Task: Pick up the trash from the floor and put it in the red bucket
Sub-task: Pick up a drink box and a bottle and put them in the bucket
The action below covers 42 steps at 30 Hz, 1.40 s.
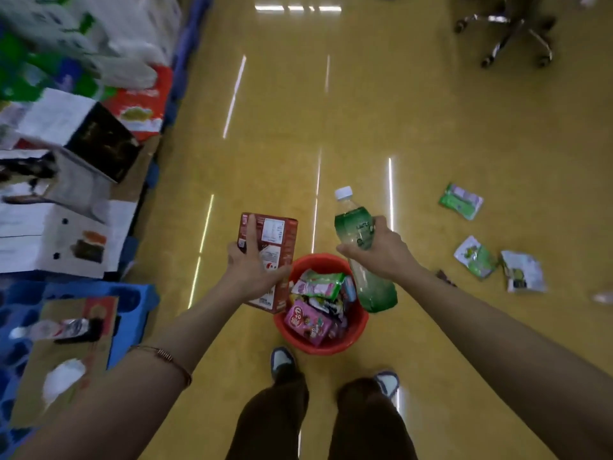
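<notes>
Both arms are stretched out forward and down, forearms angling in toward each other over the red bucket point(318, 347) on the yellow floor point(431, 127) just ahead of the person's shoes.

The left hand point(247, 267) holds a red box point(277, 239) from the side. Its fingers point(251, 232) are spread, one lying straight up the box's face, with the thumb clamped across the lower part. The box's long axis runs away from the person: far end pointing forward, near end hanging over the bucket's left rim. There's a bracelet point(166, 355) on that wrist.

The right hand point(384, 255) is wrapped around the middle of a green bottle point(352, 224), back of the hand up and fingers curled round it. The bottle slants, with the white cap pointing away and a bit left. The base is down toward the person, in front of the bucket's right rim. I can't tell if it touches the rim.

The bucket's already pretty full: a pink box point(306, 322) and a pile of crumpled wrappers point(323, 284).

Three packets are still lying on the floor off to the right: a green one point(461, 200) farther out, another green one point(476, 257) closer, and a pale one point(523, 271) just beside that. Stacked cartons point(53, 240) on blue pallets point(139, 295) line the left side, and an office chair base point(507, 31) sits far back right.
</notes>
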Each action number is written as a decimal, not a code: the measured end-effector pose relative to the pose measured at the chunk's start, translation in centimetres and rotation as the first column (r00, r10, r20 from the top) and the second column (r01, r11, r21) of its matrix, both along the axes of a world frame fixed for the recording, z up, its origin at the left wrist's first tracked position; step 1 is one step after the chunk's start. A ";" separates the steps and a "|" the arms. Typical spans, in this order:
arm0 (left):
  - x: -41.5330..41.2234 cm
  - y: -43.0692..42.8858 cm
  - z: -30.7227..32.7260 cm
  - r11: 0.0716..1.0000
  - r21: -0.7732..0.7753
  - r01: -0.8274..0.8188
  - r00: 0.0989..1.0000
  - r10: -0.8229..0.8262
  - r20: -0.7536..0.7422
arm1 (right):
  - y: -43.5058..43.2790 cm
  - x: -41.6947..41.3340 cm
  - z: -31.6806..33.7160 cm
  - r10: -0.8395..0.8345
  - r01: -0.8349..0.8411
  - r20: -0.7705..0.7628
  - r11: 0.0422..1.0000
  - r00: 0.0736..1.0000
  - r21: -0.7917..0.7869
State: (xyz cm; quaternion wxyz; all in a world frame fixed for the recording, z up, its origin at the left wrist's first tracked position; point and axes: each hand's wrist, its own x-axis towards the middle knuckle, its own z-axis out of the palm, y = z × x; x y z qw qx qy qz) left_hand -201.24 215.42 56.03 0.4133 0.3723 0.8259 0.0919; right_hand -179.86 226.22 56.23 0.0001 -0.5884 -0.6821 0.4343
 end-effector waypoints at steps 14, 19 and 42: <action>3.2 1.5 -22.9 0.977 -0.212 0.022 0.984 0.016 0.178 | -2.5 1.7 -24.7 -0.071 0.091 0.123 0.982 0.990 -0.166; 4.0 0.9 -28.0 0.965 -0.260 0.012 0.986 0.031 0.161 | -4.2 1.6 -30.2 -0.137 0.157 0.108 0.966 0.985 -0.207; 7.0 1.7 -34.3 0.724 -0.340 0.600 0.752 -0.655 -0.066 | -4.0 3.2 -33.9 0.271 -0.263 0.331 0.962 0.904 -0.072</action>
